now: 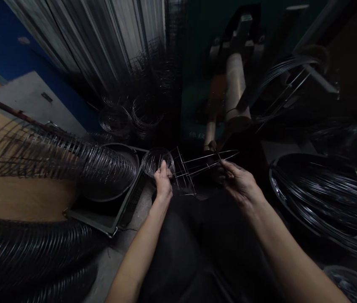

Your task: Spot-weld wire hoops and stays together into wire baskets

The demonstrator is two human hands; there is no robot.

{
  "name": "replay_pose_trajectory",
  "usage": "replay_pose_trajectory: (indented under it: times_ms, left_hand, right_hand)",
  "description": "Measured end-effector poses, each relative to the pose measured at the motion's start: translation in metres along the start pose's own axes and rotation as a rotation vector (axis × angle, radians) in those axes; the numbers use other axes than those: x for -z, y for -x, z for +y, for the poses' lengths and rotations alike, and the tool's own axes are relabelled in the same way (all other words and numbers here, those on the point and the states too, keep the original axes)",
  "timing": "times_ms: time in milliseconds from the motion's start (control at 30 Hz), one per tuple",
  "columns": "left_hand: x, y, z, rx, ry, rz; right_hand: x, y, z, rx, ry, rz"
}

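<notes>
Between my hands is a thin metal wire frame (pixel 197 168), seen nearly edge-on, with long curved wires and short cross pieces. My left hand (pixel 163 179) is closed on its left end, thumb up. My right hand (pixel 237 179) pinches its right end between thumb and fingers. Just beyond my left hand lies a round stack of wire rings (pixel 153 158). A rectangular wire rack (pixel 183 179) shows behind the held wires; whether they touch it, I cannot tell.
Machine rods (pixel 235 80) jut toward me ahead. At left, wire rings hang along a bar (pixel 17 112) above a dark crate (pixel 110 229). More rings (pixel 33 244) are stacked at lower left. A large round tub (pixel 275 181) of wire stands at right.
</notes>
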State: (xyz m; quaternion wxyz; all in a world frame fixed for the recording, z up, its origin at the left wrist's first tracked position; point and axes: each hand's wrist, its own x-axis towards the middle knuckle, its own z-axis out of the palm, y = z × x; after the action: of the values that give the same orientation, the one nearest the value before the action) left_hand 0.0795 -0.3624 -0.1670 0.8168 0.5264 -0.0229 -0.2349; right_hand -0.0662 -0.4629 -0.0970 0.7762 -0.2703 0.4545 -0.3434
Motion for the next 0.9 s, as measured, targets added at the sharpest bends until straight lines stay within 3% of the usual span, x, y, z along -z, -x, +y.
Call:
replay_pose_trajectory:
  times_ms: [400,600,767,900]
  left_hand:
    - [-0.003,-0.005,0.011,0.034,-0.027,-0.007]
    - [0.0,-0.006,0.012,0.072,-0.001,-0.078]
    - [-0.001,-0.002,0.01,0.089,0.038,-0.062]
    - [-0.004,-0.006,0.011,0.072,0.067,-0.037]
  right_hand:
    - [-0.013,0.001,-0.005,-0.041,-0.014,0.063]
    - [-0.016,0.001,-0.003,-0.022,-0.018,0.097]
    - [0.001,0.011,0.003,-0.043,-0.027,0.049]
    - [0.024,0.016,0.009,-0.042,-0.029,0.089]
